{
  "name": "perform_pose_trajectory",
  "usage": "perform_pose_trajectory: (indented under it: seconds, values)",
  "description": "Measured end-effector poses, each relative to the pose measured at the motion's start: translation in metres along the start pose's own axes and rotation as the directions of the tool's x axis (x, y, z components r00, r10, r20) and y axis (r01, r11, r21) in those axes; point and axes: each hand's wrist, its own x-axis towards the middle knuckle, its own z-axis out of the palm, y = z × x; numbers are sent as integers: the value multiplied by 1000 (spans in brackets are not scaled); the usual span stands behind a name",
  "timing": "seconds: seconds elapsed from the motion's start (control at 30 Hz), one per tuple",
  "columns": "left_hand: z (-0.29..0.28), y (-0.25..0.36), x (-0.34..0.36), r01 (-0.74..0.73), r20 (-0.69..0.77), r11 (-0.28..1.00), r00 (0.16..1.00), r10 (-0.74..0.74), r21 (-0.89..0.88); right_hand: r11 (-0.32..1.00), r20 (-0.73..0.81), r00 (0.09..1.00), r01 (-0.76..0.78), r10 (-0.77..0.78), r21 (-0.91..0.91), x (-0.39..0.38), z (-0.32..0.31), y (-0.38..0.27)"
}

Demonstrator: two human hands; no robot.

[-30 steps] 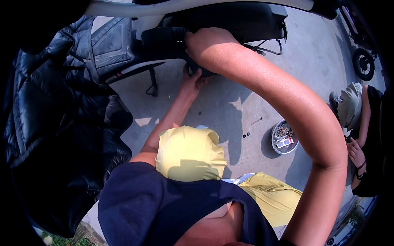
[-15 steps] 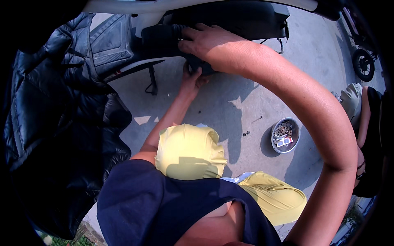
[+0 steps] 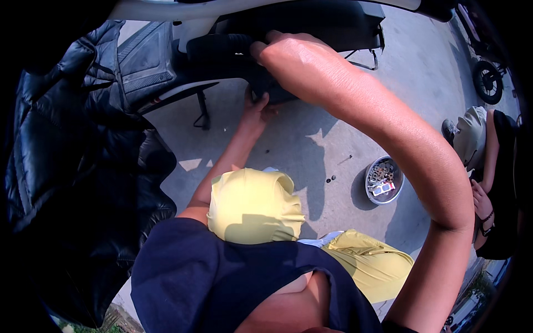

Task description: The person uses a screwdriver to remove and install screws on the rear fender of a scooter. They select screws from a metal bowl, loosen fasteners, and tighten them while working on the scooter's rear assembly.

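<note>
A scooter with a dark ribbed footboard (image 3: pixel 145 61) and a black body stands before me at the top of the view. My left hand (image 3: pixel 259 108) grips the lower edge of a black panel (image 3: pixel 276 93) under its body, thumb pressed against the front and the other fingers partly hidden behind. My right hand (image 3: pixel 283 50) reaches over from the right and bends down against the black body, beside a black ribbed cylindrical part (image 3: pixel 219 48). Its fingers are curled, and whatever lies under them is hidden by the hand.
A metal bowl (image 3: pixel 368 191) of small hardware stands on the concrete at right, with small dark round pieces (image 3: pixel 331 178) near it. A black quilted cover (image 3: pixel 83 183) hangs at left. Another person (image 3: pixel 488 166) sits at far right, below a wheel (image 3: pixel 488 82). The scooter's kickstand (image 3: pixel 202 114) juts down.
My right hand has turned and its wrist has risen, with the fingers curling down out of sight. The left hand keeps its hold. At right, the other person's hand has come into view.
</note>
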Motion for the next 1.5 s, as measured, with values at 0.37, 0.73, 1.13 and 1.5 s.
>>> perform_pose_trajectory:
  seconds: [0.37, 0.73, 1.13, 1.5]
  values:
    - [-23, -2, 7, 10, 73, 994, 997, -18, 109, -145, 331, 734, -308, 592, 940, -187, 33, 81]
    - [-12, 10, 10, 116, 37, 960, 991, -129, 257, -835, 798, 601, -414, 48, 362, -462, 119, 37]
    - [147, 4, -19, -551, -329, -375, 186, -926, 746, -744, 668, 354, 144, 654, 653, -555, 203, -14]
    - [169, -213, -13, -477, 308, -48, 638, -706, 878, -521, 516, -102, -28, 851, 853, -522, 265, -2]
